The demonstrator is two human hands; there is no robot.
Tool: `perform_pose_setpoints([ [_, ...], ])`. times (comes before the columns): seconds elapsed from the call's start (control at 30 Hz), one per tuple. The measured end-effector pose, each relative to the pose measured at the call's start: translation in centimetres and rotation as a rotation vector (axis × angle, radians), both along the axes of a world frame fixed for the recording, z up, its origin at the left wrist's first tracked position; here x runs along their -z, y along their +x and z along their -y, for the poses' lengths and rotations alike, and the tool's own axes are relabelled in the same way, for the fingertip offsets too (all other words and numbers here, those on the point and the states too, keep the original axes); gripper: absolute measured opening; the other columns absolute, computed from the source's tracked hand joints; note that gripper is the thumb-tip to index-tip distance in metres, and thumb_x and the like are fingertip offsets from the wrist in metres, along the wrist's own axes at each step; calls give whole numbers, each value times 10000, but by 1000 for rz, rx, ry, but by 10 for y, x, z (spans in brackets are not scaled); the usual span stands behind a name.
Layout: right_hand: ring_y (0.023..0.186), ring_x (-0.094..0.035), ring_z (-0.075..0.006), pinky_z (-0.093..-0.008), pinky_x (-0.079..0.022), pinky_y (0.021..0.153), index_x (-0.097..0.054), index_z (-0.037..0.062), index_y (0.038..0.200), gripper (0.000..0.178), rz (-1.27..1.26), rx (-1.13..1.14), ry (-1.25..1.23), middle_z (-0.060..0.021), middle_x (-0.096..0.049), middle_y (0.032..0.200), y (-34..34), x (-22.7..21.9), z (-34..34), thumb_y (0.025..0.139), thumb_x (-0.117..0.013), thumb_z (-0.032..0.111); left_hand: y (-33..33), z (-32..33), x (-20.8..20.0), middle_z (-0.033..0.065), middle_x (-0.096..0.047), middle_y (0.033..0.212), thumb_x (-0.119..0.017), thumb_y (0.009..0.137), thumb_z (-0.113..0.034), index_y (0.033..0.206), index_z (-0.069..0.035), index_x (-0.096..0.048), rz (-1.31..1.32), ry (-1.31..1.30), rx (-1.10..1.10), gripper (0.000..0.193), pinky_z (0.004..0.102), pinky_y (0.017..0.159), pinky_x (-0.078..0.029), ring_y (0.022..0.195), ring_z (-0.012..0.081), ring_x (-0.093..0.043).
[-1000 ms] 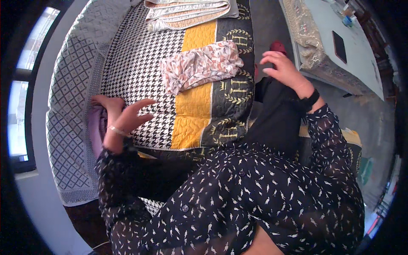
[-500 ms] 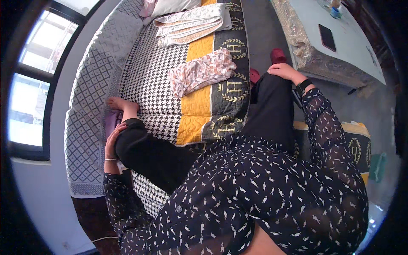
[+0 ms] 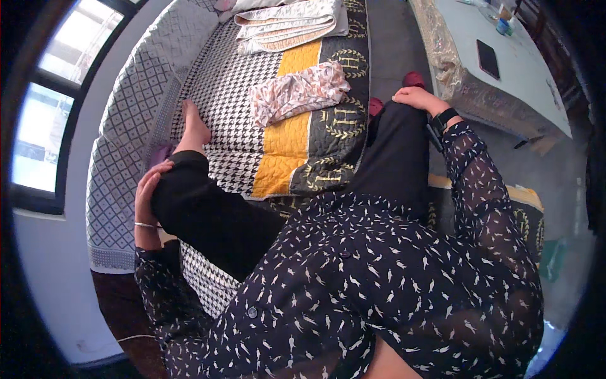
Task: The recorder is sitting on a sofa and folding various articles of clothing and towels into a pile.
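Note:
My left hand lies on the outer side of my left knee, in black trousers, with its fingers stretched out and nothing held. Over my right knee rests my right hand, its fingers extended, also holding nothing; a dark watch is on that wrist. Beyond my knees, a folded pink-and-brown patterned cloth lies on the sofa cover. My bare left foot is on the black-and-white check fabric, left of that cloth.
A folded white quilted blanket lies farther back on the sofa. The sofa's patterned backrest cover runs along the left. At far right stands a covered table bearing a dark phone. Dark red footwear shows past my right knee.
My left foot has turned so its toes point away from me rather than leftward. Both hands stay on my knees, and the whole view has shifted slightly.

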State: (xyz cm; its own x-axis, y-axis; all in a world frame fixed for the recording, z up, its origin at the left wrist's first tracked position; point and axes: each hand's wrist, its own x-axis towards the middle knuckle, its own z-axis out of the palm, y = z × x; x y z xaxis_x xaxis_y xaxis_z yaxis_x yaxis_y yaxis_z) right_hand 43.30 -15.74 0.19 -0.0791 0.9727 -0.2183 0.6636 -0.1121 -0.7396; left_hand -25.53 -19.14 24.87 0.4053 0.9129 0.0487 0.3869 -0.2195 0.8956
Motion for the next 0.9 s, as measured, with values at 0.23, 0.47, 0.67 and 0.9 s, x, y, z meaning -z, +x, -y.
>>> perform_pose_setpoints([
  [0.23,958,-620,-190,-307,-463,868,-664,42,1076,407,106,-96,16,-83,-683,1034,-24,-44,-12,856,-651,384,36,-22,5,150,-619,1195,-495,926,-244,1084,48,-634,-96,-29,28,360,375,1097,-298,1220,264,-501],
  [0.47,1063,-549,-110,-299,-431,891,-591,100,1205,355,-805,250,70,10,-607,1149,-98,-86,-70,924,-620,316,71,-26,-1,150,-654,1118,-497,914,-226,1030,54,-662,-152,33,-9,345,356,1074,-310,1195,268,-518],
  [0.67,1002,-546,-115,-301,-435,799,-578,96,1209,368,-989,603,108,16,-599,1103,-137,-30,-88,908,-651,294,82,-33,-1,159,-658,1105,-498,893,-191,1024,46,-668,-201,110,37,320,413,1072,-312,1182,316,-529],
  [0.9,939,-603,-153,-283,-476,811,-553,-33,1208,574,-843,470,48,-101,-641,1085,-146,5,-114,803,-752,321,73,-36,-5,155,-674,1072,-539,832,-290,948,15,-687,-276,102,-59,357,472,1111,-242,1175,322,-542],
])
